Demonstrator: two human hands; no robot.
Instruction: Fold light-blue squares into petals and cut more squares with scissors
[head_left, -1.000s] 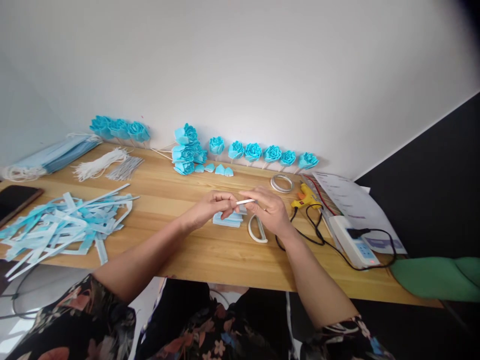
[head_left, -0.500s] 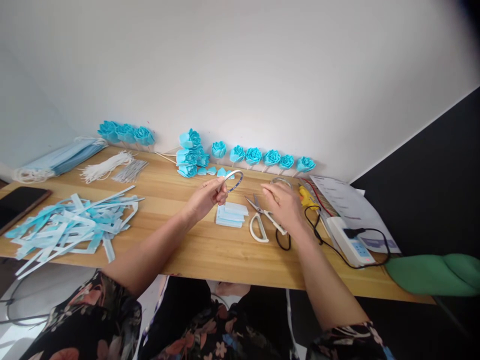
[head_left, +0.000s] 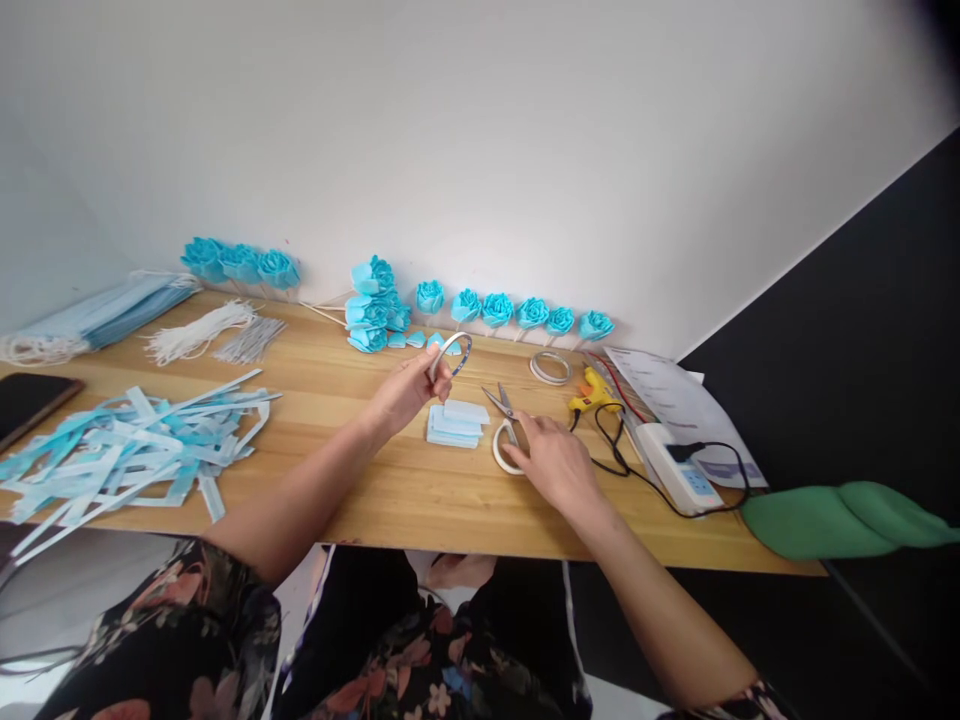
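My left hand is closed around one side of a thin roll of tape, a white ring with blue print inside, held up above the table. Below and to its right lies a small stack of pale blue cut mask pieces. My right hand is over the white-handled scissors, which lie with their blades pointing away and slightly apart. Its thumb and fingers are spread, at the handles, and it covers one handle loop. A second thin tape roll lies flat beyond it.
Blue paper-like roses line the wall. Cut blue strips, white cords, grey wires, folded masks and a phone are at left. A yellow glue gun, cable and power strip are at right.
My right hand has moved from beside the flat tape roll back toward me, down to the scissors' handles. My left hand keeps hold of its tape roll. The view has shifted slightly.
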